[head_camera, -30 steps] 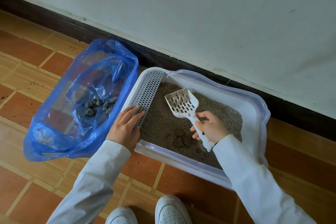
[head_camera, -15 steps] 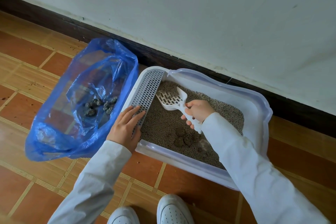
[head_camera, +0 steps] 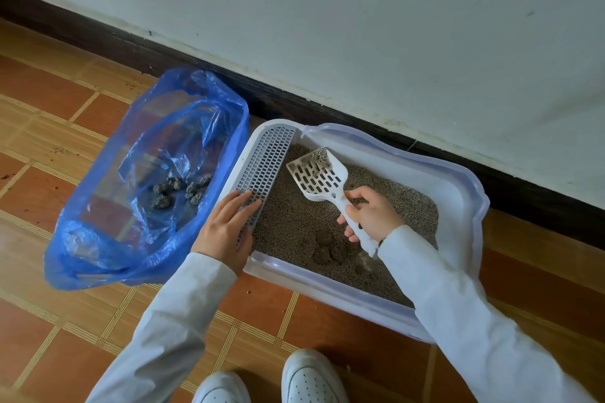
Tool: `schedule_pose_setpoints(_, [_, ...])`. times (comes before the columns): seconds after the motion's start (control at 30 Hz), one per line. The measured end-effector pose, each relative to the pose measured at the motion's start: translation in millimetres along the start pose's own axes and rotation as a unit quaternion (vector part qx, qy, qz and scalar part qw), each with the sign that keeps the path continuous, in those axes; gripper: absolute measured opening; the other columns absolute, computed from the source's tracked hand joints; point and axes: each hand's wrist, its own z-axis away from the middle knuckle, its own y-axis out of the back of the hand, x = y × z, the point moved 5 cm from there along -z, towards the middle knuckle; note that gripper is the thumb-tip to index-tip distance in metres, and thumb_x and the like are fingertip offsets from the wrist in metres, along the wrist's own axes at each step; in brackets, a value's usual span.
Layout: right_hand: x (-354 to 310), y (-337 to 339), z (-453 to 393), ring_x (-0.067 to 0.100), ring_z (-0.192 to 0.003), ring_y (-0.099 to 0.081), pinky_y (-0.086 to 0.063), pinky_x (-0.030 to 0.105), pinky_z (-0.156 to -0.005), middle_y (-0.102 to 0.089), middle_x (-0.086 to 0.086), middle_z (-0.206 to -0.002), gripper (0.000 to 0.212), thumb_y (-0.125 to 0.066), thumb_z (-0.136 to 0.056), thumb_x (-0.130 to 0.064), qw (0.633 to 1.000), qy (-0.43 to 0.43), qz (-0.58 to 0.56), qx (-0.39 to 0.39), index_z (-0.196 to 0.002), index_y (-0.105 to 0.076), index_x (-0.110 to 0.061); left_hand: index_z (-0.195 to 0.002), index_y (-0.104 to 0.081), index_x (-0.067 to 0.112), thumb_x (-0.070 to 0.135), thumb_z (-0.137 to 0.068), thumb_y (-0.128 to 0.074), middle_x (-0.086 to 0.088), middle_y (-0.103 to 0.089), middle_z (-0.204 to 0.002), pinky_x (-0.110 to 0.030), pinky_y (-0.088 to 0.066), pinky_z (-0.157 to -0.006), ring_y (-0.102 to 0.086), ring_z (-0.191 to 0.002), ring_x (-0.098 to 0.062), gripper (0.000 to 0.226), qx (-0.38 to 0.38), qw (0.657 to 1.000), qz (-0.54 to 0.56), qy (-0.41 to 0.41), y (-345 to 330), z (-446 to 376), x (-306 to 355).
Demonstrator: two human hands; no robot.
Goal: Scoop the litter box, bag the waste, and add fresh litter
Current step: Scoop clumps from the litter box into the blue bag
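Orange tiled floor (head_camera: pixel 59 127), dark skirting board (head_camera: pixel 163 56) — pale wall (head_camera: pixel 360 26); white shoes (head_camera: pixel 311 376)

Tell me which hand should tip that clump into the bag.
Right hand: it grips the scoop holding the clump. Left hand rests flat on the box grate beside the bag.

The person is wearing long pale grey-white sleeves (head_camera: pixel 183 321) that are reaching to both wrists. On the feet they are wearing white shoes (head_camera: pixel 311 376) with small perforations.

No readable text, no labels, no brands (nothing legible anywhere)
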Motion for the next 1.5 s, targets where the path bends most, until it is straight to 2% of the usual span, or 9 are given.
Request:
schedule_pose_setpoints(0.07, [1,7,11,0.023,-0.054,-0.053,-0.047,0.031,-0.051,-0.067,0.015,-0.080,0.017,-0.049,-0.093,-0.006,1.000,0.012,-0.008,0.000,-0.107,-0.057,-0.013,-0.121,-0.063,0.008,0.018,-0.085,-0.041,-0.012,-0.060,-0.127,-0.051,-0.046,-0.096,-0.051,-0.123,-0.034,0.043,-0.008,1.000,0.005,0.000,0,0,1])
schedule_pose_setpoints(0.2, [1,15,29,0.023,-0.054,-0.054,-0.048,0.030,-0.047,-0.069,0.013,-0.080,0.022,-0.048,-0.093,-0.002,0.998,0.055,0.007,0.009,-0.108,-0.057,-0.015,-0.120,-0.063,0.008,-0.002,-0.078,-0.063,-0.013,-0.060,-0.126,-0.053,-0.048,-0.094,-0.051,-0.123,-0.035,0.044,-0.005,1.000,0.003,0.003,0,-1,0])
schedule_pose_setpoints(0.37, [1,18,45,0.021,-0.051,-0.054,-0.048,0.031,-0.046,-0.069,0.014,-0.080,0.024,-0.049,-0.093,0.000,0.997,0.079,-0.013,0.015,-0.109,-0.057,-0.015,-0.120,-0.063,0.007,-0.005,-0.076,-0.063,-0.013,-0.059,-0.127,-0.050,-0.044,-0.097,-0.051,-0.123,-0.036,0.045,0.003,1.000,-0.002,-0.005,1,-1,0])
schedule_pose_setpoints(0.57, [-5,24,54,0.020,-0.052,-0.055,-0.049,0.033,-0.049,-0.070,0.012,-0.080,0.026,-0.050,-0.094,-0.001,0.995,0.099,-0.009,0.008,-0.101,-0.056,-0.026,-0.120,-0.063,0.006,-0.008,-0.072,-0.068,-0.014,-0.059,-0.127,-0.053,-0.045,-0.095,-0.051,-0.123,-0.037,0.051,-0.009,1.000,0.002,0.001,3,0,1])
schedule_pose_setpoints(0.77, [-12,24,56,0.020,-0.053,-0.055,-0.049,0.032,-0.049,-0.069,0.011,-0.080,0.025,-0.049,-0.094,-0.002,0.994,0.111,-0.004,0.006,-0.109,-0.057,-0.020,-0.121,-0.062,0.006,0.015,-0.084,-0.047,-0.015,-0.060,-0.126,-0.054,-0.047,-0.094,-0.053,-0.121,-0.036,0.041,-0.014,1.000,-0.003,-0.004,6,-2,2])
schedule_pose_setpoints(1.03, [-60,-23,41,0.020,-0.054,-0.059,-0.052,0.030,-0.048,-0.070,0.004,-0.081,0.027,-0.051,-0.092,-0.007,0.978,0.192,0.078,-0.032,-0.113,-0.056,-0.023,-0.115,-0.065,0.005,0.017,-0.083,-0.041,-0.018,-0.062,-0.119,-0.053,-0.047,-0.093,-0.057,-0.112,-0.041,0.042,0.034,0.999,-0.027,0.016,27,3,-14])
schedule_pose_setpoints(1.23, [-108,-80,6,0.021,-0.078,-0.066,-0.057,0.045,-0.073,-0.069,0.002,-0.097,0.029,-0.051,-0.091,-0.015,0.932,0.254,0.257,-0.021,-0.116,-0.049,-0.031,-0.110,-0.068,0.006,0.020,-0.083,-0.041,-0.017,-0.064,-0.116,-0.055,-0.051,-0.087,-0.059,-0.108,-0.042,0.040,0.044,0.997,-0.041,0.038,30,7,-26])
schedule_pose_setpoints(1.33, [-127,-106,2,0.027,-0.091,-0.063,-0.055,0.047,-0.077,-0.065,0.007,-0.103,0.033,-0.050,-0.091,-0.013,0.894,0.281,0.348,-0.015,-0.120,-0.046,-0.028,-0.110,-0.068,0.006,0.020,-0.083,-0.040,-0.018,-0.064,-0.116,-0.055,-0.050,-0.087,-0.059,-0.109,-0.042,0.041,0.039,0.997,-0.038,0.045,27,10,-27])
schedule_pose_setpoints(1.5, [-141,-137,3,0.032,-0.092,-0.063,-0.053,0.044,-0.071,-0.062,0.011,-0.101,0.044,-0.052,-0.089,-0.006,0.820,0.346,0.455,0.037,-0.126,-0.039,-0.025,-0.112,-0.066,0.006,0.021,-0.082,-0.040,-0.018,-0.063,-0.118,-0.056,-0.050,-0.087,-0.058,-0.110,-0.042,0.043,0.024,0.998,-0.022,0.052,26,10,-24])
